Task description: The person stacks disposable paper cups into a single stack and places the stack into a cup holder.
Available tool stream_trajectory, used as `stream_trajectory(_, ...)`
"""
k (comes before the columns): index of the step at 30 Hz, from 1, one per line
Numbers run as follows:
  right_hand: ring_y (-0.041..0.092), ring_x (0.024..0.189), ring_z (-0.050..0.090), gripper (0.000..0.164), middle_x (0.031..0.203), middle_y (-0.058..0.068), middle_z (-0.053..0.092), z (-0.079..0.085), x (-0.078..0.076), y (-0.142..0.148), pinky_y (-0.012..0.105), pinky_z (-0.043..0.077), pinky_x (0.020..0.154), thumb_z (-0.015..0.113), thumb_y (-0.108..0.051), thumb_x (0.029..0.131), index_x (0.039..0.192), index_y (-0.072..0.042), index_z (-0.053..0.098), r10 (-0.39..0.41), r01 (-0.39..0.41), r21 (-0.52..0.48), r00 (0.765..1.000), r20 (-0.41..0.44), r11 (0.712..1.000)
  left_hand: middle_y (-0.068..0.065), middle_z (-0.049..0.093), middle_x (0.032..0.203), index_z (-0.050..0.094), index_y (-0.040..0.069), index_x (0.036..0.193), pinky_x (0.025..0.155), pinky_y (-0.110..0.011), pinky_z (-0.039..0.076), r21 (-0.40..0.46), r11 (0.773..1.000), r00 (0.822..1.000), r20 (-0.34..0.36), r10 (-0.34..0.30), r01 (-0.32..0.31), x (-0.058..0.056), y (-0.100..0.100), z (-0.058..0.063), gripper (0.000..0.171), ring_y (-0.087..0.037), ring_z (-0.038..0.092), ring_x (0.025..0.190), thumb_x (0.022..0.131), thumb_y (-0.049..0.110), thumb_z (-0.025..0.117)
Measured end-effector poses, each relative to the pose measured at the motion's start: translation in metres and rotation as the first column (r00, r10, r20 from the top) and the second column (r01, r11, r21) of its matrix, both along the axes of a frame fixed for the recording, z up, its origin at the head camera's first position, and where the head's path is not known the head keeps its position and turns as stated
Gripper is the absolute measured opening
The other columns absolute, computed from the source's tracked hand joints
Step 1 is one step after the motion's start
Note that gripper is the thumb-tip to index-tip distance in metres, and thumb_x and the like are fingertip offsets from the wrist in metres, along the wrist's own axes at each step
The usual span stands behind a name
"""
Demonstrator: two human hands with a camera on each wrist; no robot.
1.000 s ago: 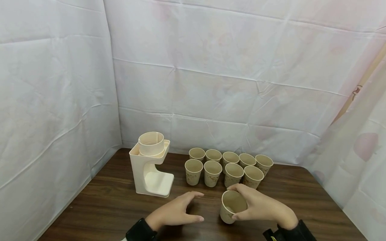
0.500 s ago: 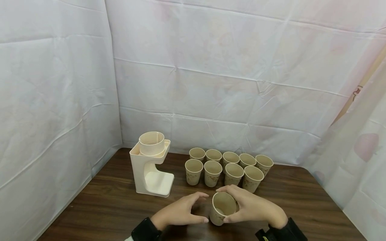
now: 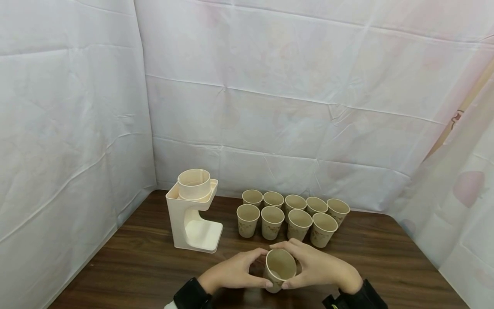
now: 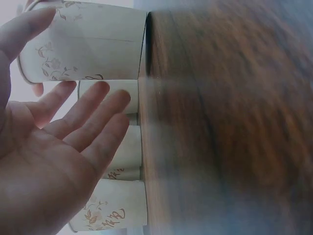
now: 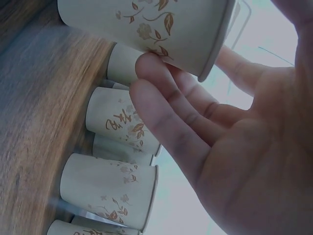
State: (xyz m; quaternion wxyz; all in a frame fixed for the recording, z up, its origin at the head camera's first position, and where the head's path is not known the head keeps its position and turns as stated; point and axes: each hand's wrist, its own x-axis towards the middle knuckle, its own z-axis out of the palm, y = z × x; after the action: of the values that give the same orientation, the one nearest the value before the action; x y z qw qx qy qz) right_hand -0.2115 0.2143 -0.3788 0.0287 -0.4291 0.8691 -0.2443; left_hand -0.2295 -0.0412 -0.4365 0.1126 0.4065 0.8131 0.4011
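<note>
From my seat, the head view puts the paper cup (image 3: 280,268) at the bottom of the frame, just right of centre, mouth up, between the two hands. I have the right hand (image 3: 323,266) holding it from the right side, thumb at the near rim and index finger at the far rim. The left hand (image 3: 234,271) stands wide, thumb and index finger spread in a curve at the cup's left side; whether those fingertips actually touch it, I can't quite tell. My left wrist view shows the cup's leafy brown print at upper left, with the thumb across it.

Above the hands, right of centre, nine more cups stand upright: a front row (image 3: 271,225) of four and a back row (image 3: 295,201) of five. Left of them I see a cream stand (image 3: 178,223) with a round collar (image 3: 194,189) on top. All of it sits on a dark wooden table (image 3: 127,257), and a pale cloth (image 3: 270,120) hangs behind.
</note>
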Motion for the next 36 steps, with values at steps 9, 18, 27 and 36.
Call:
stream_trajectory(9, 0.012, 0.1, 0.053, 0.069, 0.119, -0.001, 0.054, -0.004, -0.002, -0.004, 0.031, 0.05, 0.079, 0.075, -0.04, 0.075, 0.133, -0.02, 0.042, 0.041, -0.041, -0.048, 0.999, -0.016, 0.998, 0.008, 0.056, 0.122, 0.042, 0.025, 0.132, 0.093, -0.036, 0.046, 0.06, 0.998, 0.998, 0.043, -0.036, 0.033, -0.001, 0.002, -0.001, 0.06, -0.006, 0.048, 0.112, 0.082, 0.05, 0.065)
stream_trajectory(18, 0.012, 0.102, 0.053, 0.069, 0.121, -0.001, 0.054, -0.005, -0.001, -0.005, 0.03, 0.05, 0.081, 0.077, -0.034, 0.075, 0.132, -0.016, 0.043, 0.063, -0.066, -0.054, 0.997, -0.054, 0.996, 0.007, 0.055, 0.125, 0.038, 0.025, 0.136, 0.096, -0.034, 0.043, 0.1, 0.993, 0.995, 0.066, -0.072, 0.065, -0.002, 0.004, 0.0, 0.065, -0.007, 0.046, 0.115, 0.082, 0.046, 0.068)
stream_trajectory(27, 0.012, 0.104, 0.054, 0.069, 0.122, -0.001, 0.053, -0.007, 0.001, -0.004, 0.031, 0.051, 0.083, 0.077, -0.026, 0.076, 0.134, -0.016, 0.041, 0.047, -0.048, -0.071, 0.999, -0.024, 0.996, 0.008, 0.057, 0.121, 0.04, 0.027, 0.134, 0.094, -0.032, 0.043, 0.101, 0.993, 0.996, 0.063, -0.063, 0.057, -0.002, 0.008, -0.001, 0.066, -0.006, 0.049, 0.111, 0.079, 0.045, 0.071)
stream_trajectory(36, 0.014, 0.105, 0.055, 0.071, 0.126, 0.001, 0.051, -0.008, 0.0, -0.003, 0.033, 0.052, 0.083, 0.076, -0.024, 0.077, 0.136, -0.011, 0.038, 0.03, -0.028, -0.083, 0.999, 0.032, 0.996, 0.007, 0.059, 0.119, 0.043, 0.026, 0.131, 0.093, -0.032, 0.043, 0.133, 0.991, 0.994, 0.106, -0.036, 0.022, 0.0, 0.012, -0.002, 0.065, -0.008, 0.051, 0.109, 0.077, 0.043, 0.074)
